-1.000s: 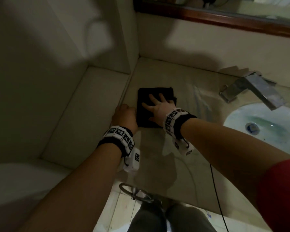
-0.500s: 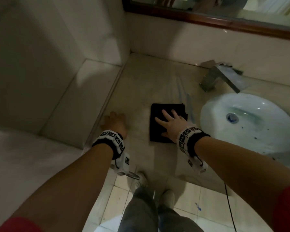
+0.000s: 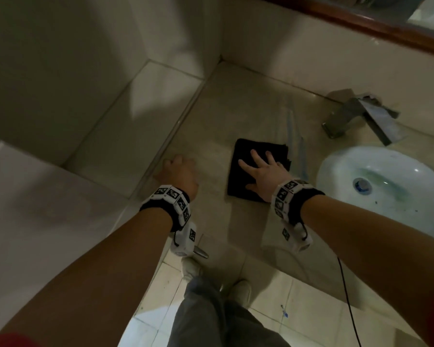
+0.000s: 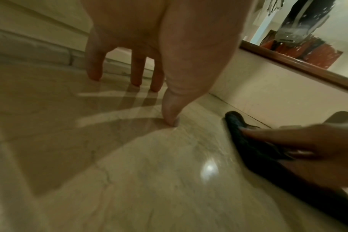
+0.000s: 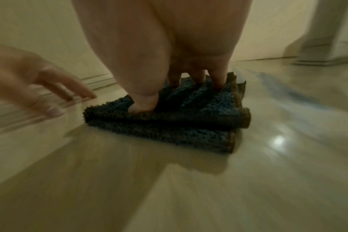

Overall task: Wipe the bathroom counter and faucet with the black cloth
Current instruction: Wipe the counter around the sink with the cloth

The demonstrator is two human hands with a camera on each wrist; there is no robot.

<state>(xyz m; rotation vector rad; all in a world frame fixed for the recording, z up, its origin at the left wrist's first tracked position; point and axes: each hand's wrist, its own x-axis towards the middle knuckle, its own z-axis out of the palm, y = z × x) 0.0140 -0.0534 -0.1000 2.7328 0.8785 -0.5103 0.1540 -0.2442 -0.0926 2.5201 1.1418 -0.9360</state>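
Observation:
A folded black cloth (image 3: 246, 166) (image 5: 169, 125) (image 4: 254, 150) lies flat on the beige stone counter (image 3: 236, 108). My right hand (image 3: 261, 169) (image 5: 169, 87) presses down on it with spread, straight fingers. My left hand (image 3: 178, 171) (image 4: 149, 87) rests its fingertips on the bare counter to the cloth's left, near the counter's left edge, holding nothing. The metal faucet (image 3: 361, 118) stands at the back right, apart from both hands; its base (image 5: 324, 36) shows in the right wrist view.
A white oval sink basin (image 3: 386, 186) sits right of the cloth. A wood-framed mirror (image 3: 361, 21) runs above the back wall. A tiled ledge (image 3: 135, 116) borders the counter on the left. My legs and shoes stand on floor tiles (image 3: 298, 291) below.
My right hand slid the cloth from the back left of the counter toward the front and the sink. The left hand stayed on the counter by the left edge.

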